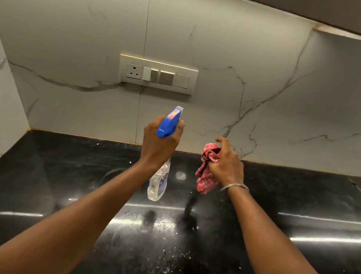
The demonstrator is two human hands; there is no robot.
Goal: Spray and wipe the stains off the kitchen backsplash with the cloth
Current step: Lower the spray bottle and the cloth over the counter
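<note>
backsplash, veined marble, over black counter; left hand grips spray bottle, right hand clutches cloth.

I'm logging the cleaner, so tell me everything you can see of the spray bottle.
The spray bottle has a see-through plastic body with a blue and white label, and a blue trigger head with an orange patch and grey nozzle tip. The left hand grips its neck, holding it roughly upright above the black counter, nozzle toward the backsplash below the switch panel.
</note>
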